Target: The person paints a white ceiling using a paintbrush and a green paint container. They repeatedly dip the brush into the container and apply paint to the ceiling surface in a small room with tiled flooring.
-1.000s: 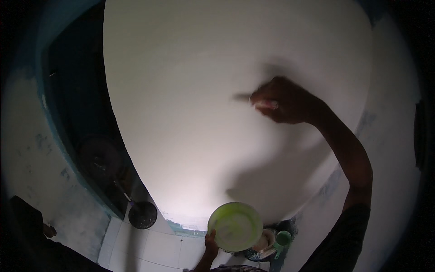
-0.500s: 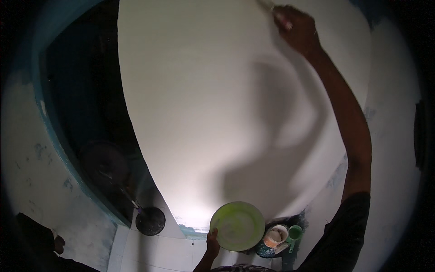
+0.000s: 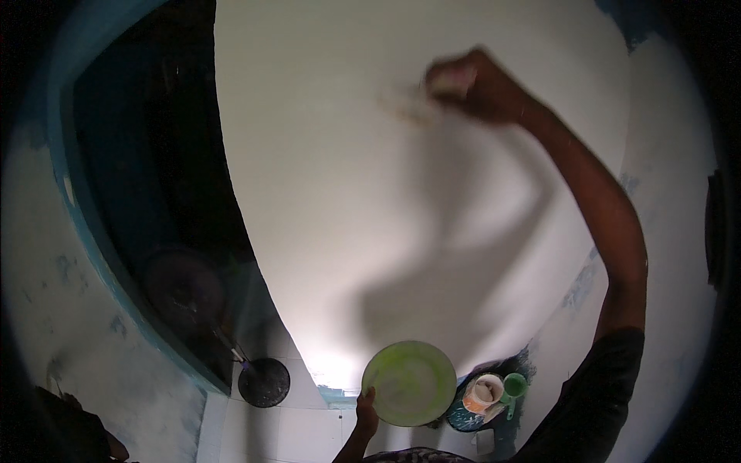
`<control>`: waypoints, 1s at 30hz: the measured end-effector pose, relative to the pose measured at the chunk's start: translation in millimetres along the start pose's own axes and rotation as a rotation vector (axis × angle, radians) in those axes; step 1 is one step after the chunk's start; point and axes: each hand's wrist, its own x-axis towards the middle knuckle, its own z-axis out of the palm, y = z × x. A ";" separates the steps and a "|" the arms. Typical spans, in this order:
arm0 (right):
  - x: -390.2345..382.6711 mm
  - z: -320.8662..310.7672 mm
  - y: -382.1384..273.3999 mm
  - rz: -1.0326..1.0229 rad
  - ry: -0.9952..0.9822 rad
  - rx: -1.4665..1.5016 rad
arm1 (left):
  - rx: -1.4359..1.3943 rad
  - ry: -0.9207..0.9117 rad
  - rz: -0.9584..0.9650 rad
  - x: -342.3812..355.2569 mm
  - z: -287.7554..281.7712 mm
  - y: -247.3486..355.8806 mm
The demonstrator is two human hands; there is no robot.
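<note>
At the lower edge, the person's left hand grips a round green plate by its left side, the thumb lying over the rim; the other fingers are hidden behind the plate, so how they are set cannot be told. A whitish film covers much of the plate's green inner face.

Just right of the plate are an orange and white tub with pale matter in it and, beside it, a green dipper with a handle. A dark, paint-spattered round container lies under or around the tub; which, cannot be told. Any print on the tub is too small to read.

To the left, a dark round container sits on the white tiled floor, a thin stick at its edge; its contents are unclear.

Beyond, the right hand is raised before the broad white wall, its fingers curled closed around a motion-blurred tool. The tool's far end points left, at or near the wall; contact cannot be told.
</note>
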 end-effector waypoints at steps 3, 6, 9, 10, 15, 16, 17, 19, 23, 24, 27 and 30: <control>34.2 -52.6 17.6 -0.099 0.390 -0.216 | -0.006 -0.041 0.012 5.9 -2.7 -5.8; 41.8 -55.1 15.1 -0.026 0.612 -0.687 | -0.001 -0.051 0.011 4.1 -5.2 -5.3; 24.4 2.8 17.8 -0.114 0.432 -0.547 | -0.006 -0.029 0.009 0.9 -12.8 2.2; 16.2 20.9 -2.8 -0.122 0.135 -0.530 | -0.032 -0.013 -0.002 -4.4 -15.1 5.3; -33.2 69.7 -89.3 -0.094 -0.500 -0.025 | 0.087 0.002 -0.024 -17.7 -22.8 10.7; -30.5 71.7 -93.4 -0.040 -0.641 0.039 | 0.058 -0.008 -0.032 -12.1 -27.0 11.5; -29.5 78.1 -88.2 -0.106 -0.519 -0.020 | 0.027 -0.014 -0.039 -9.5 -32.2 12.2; -1.4 61.2 -91.0 0.004 -0.482 -0.195 | 0.100 0.024 -0.001 -12.4 -41.4 12.5; 37.1 -7.5 -21.1 -0.169 0.383 -0.487 | 0.076 -0.010 0.037 -8.6 -49.3 13.4; 40.1 -24.4 4.4 -0.200 0.585 -0.627 | 0.079 -0.040 0.027 -4.6 -47.7 10.7; 52.9 -27.1 -14.5 0.046 0.488 -0.639 | 0.081 -0.027 0.022 -3.7 -55.5 9.9; 31.4 31.5 -14.7 0.029 0.147 -0.602 | 0.072 -0.007 0.002 -7.8 -63.5 13.2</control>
